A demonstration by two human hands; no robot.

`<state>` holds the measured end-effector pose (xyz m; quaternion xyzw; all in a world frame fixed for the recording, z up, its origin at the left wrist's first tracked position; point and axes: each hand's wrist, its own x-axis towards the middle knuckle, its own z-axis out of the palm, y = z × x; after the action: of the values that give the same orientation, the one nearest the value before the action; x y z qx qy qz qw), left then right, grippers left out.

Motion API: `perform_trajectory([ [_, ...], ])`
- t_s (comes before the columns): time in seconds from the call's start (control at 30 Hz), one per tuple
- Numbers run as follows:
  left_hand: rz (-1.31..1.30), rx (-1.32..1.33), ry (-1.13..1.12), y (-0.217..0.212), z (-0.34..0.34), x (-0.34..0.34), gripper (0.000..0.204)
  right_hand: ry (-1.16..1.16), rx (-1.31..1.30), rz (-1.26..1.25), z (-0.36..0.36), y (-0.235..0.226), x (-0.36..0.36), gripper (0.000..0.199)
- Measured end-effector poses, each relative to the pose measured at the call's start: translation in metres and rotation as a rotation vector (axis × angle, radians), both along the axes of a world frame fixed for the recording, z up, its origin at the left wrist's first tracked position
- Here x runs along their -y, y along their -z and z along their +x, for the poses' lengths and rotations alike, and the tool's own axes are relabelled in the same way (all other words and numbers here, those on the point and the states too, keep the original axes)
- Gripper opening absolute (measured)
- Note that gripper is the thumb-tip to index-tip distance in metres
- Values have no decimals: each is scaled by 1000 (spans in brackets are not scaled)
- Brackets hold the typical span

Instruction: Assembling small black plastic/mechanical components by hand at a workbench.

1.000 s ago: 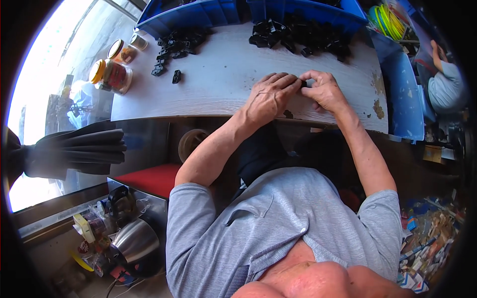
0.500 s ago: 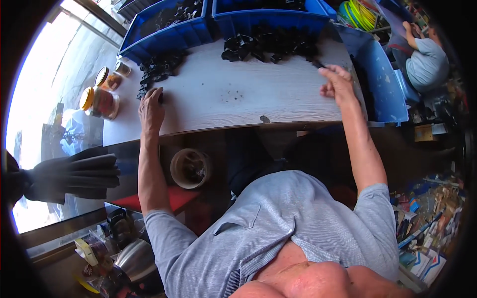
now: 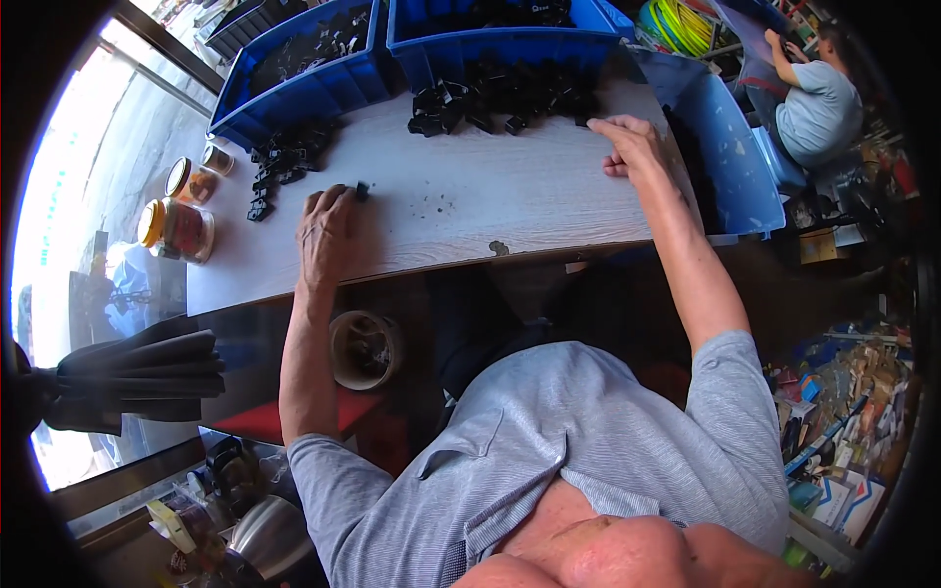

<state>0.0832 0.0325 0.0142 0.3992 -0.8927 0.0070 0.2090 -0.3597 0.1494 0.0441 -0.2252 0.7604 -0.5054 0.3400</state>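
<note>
Two blue bins (image 3: 495, 61) stand side by side at the far side of the pale desk (image 3: 510, 196); both contain small black parts. A left pile of black parts (image 3: 294, 155) lies in front of the left bin and trails toward the near left. A right pile of black parts (image 3: 510, 90), larger and denser, lies in front of the right bin.

Status of the hands:
- The left hand (image 3: 325, 230) is over the left half of the desk, palm down, fingers curled and nearly closed. It has one small black part (image 3: 363, 191) at its fingertips, on the thumb side, to the right of the left pile.
- The right hand (image 3: 632, 149) is near the right end of the desk, partly open. Its index finger extends to the near right edge of the right pile and the remaining fingers are bent. The fingertip meets a dark piece (image 3: 584, 122); whether the piece is gripped cannot be told.

Surroundings: three jars stand at the left end of the desk, the nearest being a yellow-lidded jar (image 3: 183, 230). A light blue bin (image 3: 740, 157) stands just beside the right end. A round bucket (image 3: 366, 351) is below the near edge. A co-worker (image 3: 821, 110) sits beyond the light blue bin.
</note>
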Motion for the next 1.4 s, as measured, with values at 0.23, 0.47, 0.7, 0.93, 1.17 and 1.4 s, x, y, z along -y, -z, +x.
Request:
perform_trajectory([
  [0.23, -49, -207, -19, 8, -26, -9, 50, 48, -56, 164, 1, 4, 31, 29],
  [0.47, -116, -334, -60, 3, -79, 9, 40, 49, -79, 229, 4, -2, 26, 21],
  [0.7, -109, -169, -45, 11, -96, 35, 31, -43, -32, 238, 13, -5, 1, 21],
  [0.93, -90, -84, -3, 5, -105, 4, 19, -149, 20, 193, 27, -3, -22, 24],
  [1.17, 17, 120, 115, -8, -110, -24, 17, -300, -6, 46, 28, -7, -31, 42],
  [1.4, 110, 64, 217, -26, -114, -36, 17, -449, -113, 132, 27, -14, -15, 53],
])
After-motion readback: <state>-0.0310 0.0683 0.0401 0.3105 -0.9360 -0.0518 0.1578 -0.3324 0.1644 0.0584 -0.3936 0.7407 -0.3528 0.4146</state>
